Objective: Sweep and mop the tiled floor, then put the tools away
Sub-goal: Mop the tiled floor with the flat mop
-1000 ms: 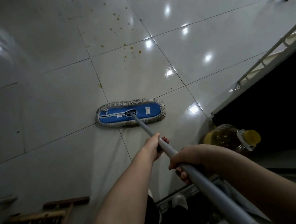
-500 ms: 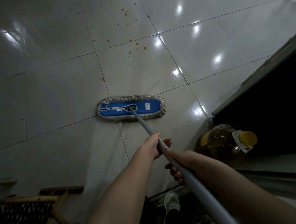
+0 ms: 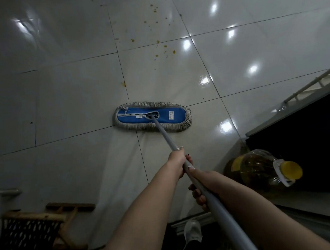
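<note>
Mop head point(image 3: 152, 117), blue w/ a grey fringe, is laid flat on the tiled floor point(image 3: 70, 102) about mid-view, straddling a grout line, long side set left-right. Its grey handle point(image 3: 166, 136) is gripped by both hands. The left hand point(image 3: 177, 163) is wrapped round it further fwd, fingers curled. The right hand point(image 3: 200, 186) is closed round it just behind, close to the left. Yellow-brown spots point(image 3: 162, 49) are scattered over tiles beyond the head, well apart from it, and one larger spot point(image 3: 123, 84) is seen on a grout line between them & the head. Right of the hands, a clear bottle point(image 3: 259, 169) of amber liquid w/ a yellow cap point(image 3: 291, 170) is placed near a dark opening point(image 3: 308, 144) edged by a pale sill. A white railing point(image 3: 309, 83) is seen further along that edge. At bottom left a wooden stool point(image 3: 31, 231) w/ a woven seat is set near the person. A pale shoe point(image 3: 192, 230) is seen below the handle. Open tile is left ahead & to the left of the head; the right side is bounded by the sill.
</note>
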A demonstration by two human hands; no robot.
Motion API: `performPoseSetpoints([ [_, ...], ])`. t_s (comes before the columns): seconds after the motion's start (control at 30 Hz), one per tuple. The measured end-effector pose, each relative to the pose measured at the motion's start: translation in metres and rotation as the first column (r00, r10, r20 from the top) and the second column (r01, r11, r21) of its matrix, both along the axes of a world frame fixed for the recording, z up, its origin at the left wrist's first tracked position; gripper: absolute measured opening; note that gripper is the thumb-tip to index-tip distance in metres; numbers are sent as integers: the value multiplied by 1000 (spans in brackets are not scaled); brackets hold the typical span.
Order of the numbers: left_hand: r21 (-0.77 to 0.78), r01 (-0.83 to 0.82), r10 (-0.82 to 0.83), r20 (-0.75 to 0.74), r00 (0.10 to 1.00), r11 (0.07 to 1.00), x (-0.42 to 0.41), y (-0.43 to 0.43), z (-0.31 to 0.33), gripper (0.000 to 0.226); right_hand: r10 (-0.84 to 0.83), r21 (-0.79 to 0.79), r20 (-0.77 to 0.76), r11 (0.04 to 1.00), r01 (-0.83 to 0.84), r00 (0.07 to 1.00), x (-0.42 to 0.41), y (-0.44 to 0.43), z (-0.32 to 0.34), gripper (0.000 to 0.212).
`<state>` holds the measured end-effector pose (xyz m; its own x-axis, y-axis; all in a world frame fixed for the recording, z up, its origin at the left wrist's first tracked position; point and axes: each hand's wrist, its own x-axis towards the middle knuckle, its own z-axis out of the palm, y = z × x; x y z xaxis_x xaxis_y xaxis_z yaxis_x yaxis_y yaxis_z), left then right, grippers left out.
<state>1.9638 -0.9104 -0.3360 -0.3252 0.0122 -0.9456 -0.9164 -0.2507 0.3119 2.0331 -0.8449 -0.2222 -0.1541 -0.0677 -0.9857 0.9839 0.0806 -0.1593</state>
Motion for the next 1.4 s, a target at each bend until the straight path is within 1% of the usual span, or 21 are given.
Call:
performPoseSetpoints([
  [0.17, 14, -6, 7, -38, 999, 1000, -43, -27, 0, 34, 9, 7, -8, 1000, -9, 1000, -43, -27, -1, 59],
  [0.33, 64, 15, -13, -24, 1000, 998, -88, -55, 7, 30, 14, 29, -12, 999, -13, 1000, -89, -52, -3, 61],
  [0.4, 41, 59, -57, -50, 997, 997, -106, -62, 11, 27, 6, 34, -29, 999, -5, 1000, -108, -62, -3, 60],
  [0.5, 9, 117, -116, -70, 991, 993, -133, -72, 12, 29, -10, 32, -51, 999, 11, 999, -135, -76, -3, 58],
  [0.6, 16, 102, -101, -56, 993, 995, -158, -80, 8, 30, -8, 20, -54, 1000, 10, 999, -160, -84, -5, 58],
  [0.83, -11, 119, -119, -120, 986, 993, -218, -81, 2, 31, 28, 31, -33, 999, -27, 999, -222, -83, -10, 60],
  [1.0, 7, 78, -76, -129, 989, 997, -279, -81, -2, 28, 43, 26, -48, 999, -41, 998, -282, -80, -16, 59],
  [1.13, 22, 41, -38, -112, 993, 999, -335, -81, 2, 24, 36, 3, -69, 999, -36, 997, -341, -75, -16, 56],
  [1.3, -23, 63, -65, -125, 990, 998, -406, -80, 1, 29, -10, -36, -68, 999, 8, 998, -411, -73, -17, 53],
  [1.4, -15, 84, -85, -107, 991, 996, -440, -82, 0, 32, -32, -55, -56, 998, 28, 998, -445, -75, -15, 53],
])
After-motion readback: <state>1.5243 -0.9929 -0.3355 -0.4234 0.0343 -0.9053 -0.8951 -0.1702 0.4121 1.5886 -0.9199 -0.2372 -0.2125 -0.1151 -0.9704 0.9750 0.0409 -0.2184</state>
